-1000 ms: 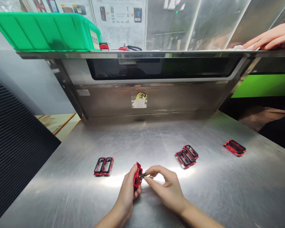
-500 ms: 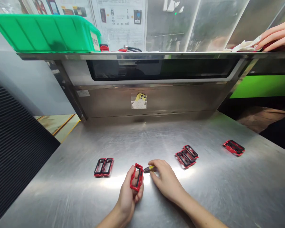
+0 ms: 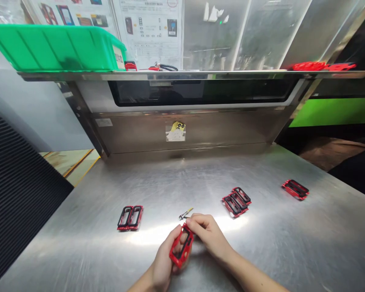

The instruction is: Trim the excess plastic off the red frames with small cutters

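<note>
The left hand (image 3: 162,259) is gripping a red rectangular frame (image 3: 182,263) just above the steel bench (image 3: 261,251), and the right hand (image 3: 208,233) is touching its upper corner, hands together. A small screwdriver (image 3: 185,214) is lying just beyond them, between two sets of red-and-black frames (image 3: 129,217) (image 3: 236,202).

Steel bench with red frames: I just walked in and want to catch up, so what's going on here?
A person holds a red frame in their left hand, with their right hand at its upper edge. A small yellow and metal tool lies just beyond the hands on the steel bench. Other red frames lie in groups on the bench, and more red pieces sit on the shelf.
</note>
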A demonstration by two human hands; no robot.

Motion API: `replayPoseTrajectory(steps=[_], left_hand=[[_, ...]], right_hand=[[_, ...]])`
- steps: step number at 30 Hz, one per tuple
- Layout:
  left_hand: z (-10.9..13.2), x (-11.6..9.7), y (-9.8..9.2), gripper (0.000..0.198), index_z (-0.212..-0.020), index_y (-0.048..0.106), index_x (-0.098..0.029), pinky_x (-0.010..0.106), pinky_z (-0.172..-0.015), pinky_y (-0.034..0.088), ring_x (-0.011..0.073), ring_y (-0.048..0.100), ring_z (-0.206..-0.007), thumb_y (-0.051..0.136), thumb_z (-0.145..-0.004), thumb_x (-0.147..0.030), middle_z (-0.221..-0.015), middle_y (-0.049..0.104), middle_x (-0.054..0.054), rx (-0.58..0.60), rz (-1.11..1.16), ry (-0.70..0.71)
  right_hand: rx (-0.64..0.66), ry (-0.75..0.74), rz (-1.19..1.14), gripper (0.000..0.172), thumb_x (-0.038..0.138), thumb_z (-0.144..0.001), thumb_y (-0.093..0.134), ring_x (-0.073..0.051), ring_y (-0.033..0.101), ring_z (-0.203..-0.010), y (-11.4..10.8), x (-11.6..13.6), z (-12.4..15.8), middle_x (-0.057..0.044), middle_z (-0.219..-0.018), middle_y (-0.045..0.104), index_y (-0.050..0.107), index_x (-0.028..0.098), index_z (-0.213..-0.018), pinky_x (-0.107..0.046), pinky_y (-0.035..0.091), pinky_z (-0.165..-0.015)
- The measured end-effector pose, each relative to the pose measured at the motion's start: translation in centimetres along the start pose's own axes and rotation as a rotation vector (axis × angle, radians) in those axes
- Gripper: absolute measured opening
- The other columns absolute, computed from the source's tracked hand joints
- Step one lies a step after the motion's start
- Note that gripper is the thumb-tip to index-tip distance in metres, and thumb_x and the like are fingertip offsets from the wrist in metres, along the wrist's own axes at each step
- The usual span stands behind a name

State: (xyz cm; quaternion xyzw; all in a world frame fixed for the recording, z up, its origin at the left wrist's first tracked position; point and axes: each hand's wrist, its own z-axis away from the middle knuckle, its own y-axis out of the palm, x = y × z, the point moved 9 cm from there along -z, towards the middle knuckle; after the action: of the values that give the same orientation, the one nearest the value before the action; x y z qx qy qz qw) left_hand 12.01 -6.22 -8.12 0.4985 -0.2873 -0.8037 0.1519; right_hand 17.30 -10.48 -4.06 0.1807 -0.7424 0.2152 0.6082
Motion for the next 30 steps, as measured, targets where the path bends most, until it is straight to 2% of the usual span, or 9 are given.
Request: replayPoseTrajectory(steps=[2,7,10,13,16,19,23,30], left_hand=[[0.1,0.3,-0.1,0.059,-0.051,0.031,-0.019,0.02,-0.035,0.006,0.0025,0.013,-0.031,0.065,-0.061,-0.067,-0.036,0.023,-0.009,-0.014,0.0,-0.025],[0.4,-0.3,0.8,0.055,-0.049,0.039,-0.017,0.02,-0.034,0.006,0.0027,0.009,-0.028,0.06,-0.068,-0.064,-0.03,0.017,-0.009,0.103,0.093,-0.029],[0.4,-0.9,0.7,0.052,-0.049,0.041,-0.016,0.018,-0.033,0.007,0.0021,0.01,-0.028,0.062,-0.069,-0.059,-0.029,0.018,-0.009,0.11,0.178,-0.009],[0.2,-1.1,0.4,0.052,-0.05,0.042,-0.016,0.016,-0.032,0.007,0.0014,0.01,-0.027,0.065,-0.067,-0.059,-0.03,0.018,-0.01,0.091,0.209,-0.002],[0.1,-0.9,-0.2,0.054,-0.048,0.04,-0.016,0.016,-0.031,0.005,0.0009,0.01,-0.026,0.068,-0.063,-0.06,-0.029,0.02,-0.01,0.027,0.201,0.002],[0.1,-0.6,-0.4,0.056,-0.047,0.039,-0.017,0.015,-0.032,0.005,0.0009,0.01,-0.027,0.069,-0.061,-0.061,-0.029,0.022,-0.009,0.0,0.201,-0.011],[-0.1,-0.5,0.0,0.054,-0.05,0.041,-0.016,0.016,-0.031,0.005,0.0018,0.011,-0.026,0.066,-0.063,-0.062,-0.028,0.023,-0.009,0.057,0.185,-0.022],[0.1,-0.6,0.3,0.055,-0.05,0.039,-0.017,0.017,-0.031,0.006,0.0023,0.01,-0.026,0.063,-0.066,-0.063,-0.029,0.02,-0.009,0.08,0.154,-0.014]], right_hand=[[0.002,0.008,-0.009,0.055,0.058,-0.089,0.046,-0.013,0.038,-0.056,0.0,0.1,0.0,0.001,-0.054,0.04,0.045,0.015,-0.053,-0.024,0.031,-0.056],[0.052,-0.057,-0.003,0.051,0.054,-0.091,0.044,-0.016,0.042,-0.062,0.1,1.2,0.1,0.0,-0.058,0.043,0.042,0.017,-0.056,-0.025,0.033,-0.062],[0.078,-0.055,-0.012,0.046,0.048,-0.093,0.041,-0.017,0.045,-0.068,0.3,1.4,0.3,-0.002,-0.067,0.047,0.051,0.016,-0.063,-0.026,0.035,-0.065],[0.092,-0.068,0.008,0.043,0.045,-0.096,0.036,-0.018,0.049,-0.075,0.7,1.8,0.7,-0.004,-0.077,0.051,0.061,0.016,-0.077,-0.027,0.037,-0.069],[0.08,-0.125,0.13,0.04,0.05,-0.092,0.044,-0.019,0.049,-0.074,1.0,2.5,1.0,-0.005,-0.08,0.054,0.062,0.015,-0.086,-0.027,0.037,-0.067],[0.056,-0.139,0.211,0.039,0.051,-0.09,0.048,-0.018,0.048,-0.069,0.9,2.6,1.1,-0.005,-0.077,0.054,0.061,0.015,-0.085,-0.026,0.037,-0.063],[0.046,-0.136,0.186,0.042,0.046,-0.096,0.037,-0.018,0.051,-0.072,0.7,2.4,1.0,-0.005,-0.076,0.055,0.06,0.015,-0.08,-0.026,0.039,-0.067],[0.033,-0.138,0.166,0.042,0.043,-0.098,0.036,-0.019,0.053,-0.074,0.6,2.3,1.1,-0.005,-0.078,0.057,0.063,0.016,-0.083,-0.027,0.04,-0.067]])
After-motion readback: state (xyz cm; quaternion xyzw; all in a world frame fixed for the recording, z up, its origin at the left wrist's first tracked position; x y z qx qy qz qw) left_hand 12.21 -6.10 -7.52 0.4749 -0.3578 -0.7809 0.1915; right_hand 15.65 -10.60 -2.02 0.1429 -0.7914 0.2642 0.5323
